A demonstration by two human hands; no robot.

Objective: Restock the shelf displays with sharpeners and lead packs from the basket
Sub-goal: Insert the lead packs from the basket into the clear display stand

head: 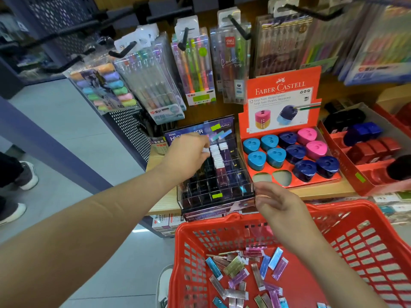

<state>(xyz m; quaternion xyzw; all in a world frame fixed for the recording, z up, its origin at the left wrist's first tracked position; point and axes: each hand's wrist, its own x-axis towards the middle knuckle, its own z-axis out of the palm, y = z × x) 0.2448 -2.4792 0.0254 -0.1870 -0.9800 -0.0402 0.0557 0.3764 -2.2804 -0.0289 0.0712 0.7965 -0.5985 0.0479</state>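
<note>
My left hand [189, 155] reaches over the clear acrylic lead display [213, 185] and pinches a white-capped lead pack [205, 150] at a back slot, beside a row of packs [216, 157] standing in it. My right hand [274, 200] hovers at the display's front right corner with fingers curled; whether it holds anything is hidden. The red basket [360, 238] below holds several loose lead packs [244, 272] in blue, purple, pink and gold. The red sharpener display box [282, 94] to the right holds several blue, navy and pink sharpeners [289, 152] and two empty wells [272, 177].
Pen and highlighter packs [195, 67] hang on black hooks above the wooden shelf [165, 201]. Another red tray [378, 181] with dark blue and red sharpeners sits at the far right. A perforated metal panel [131, 134] stands to the left. A person's shoes [29, 174] are on the floor at left.
</note>
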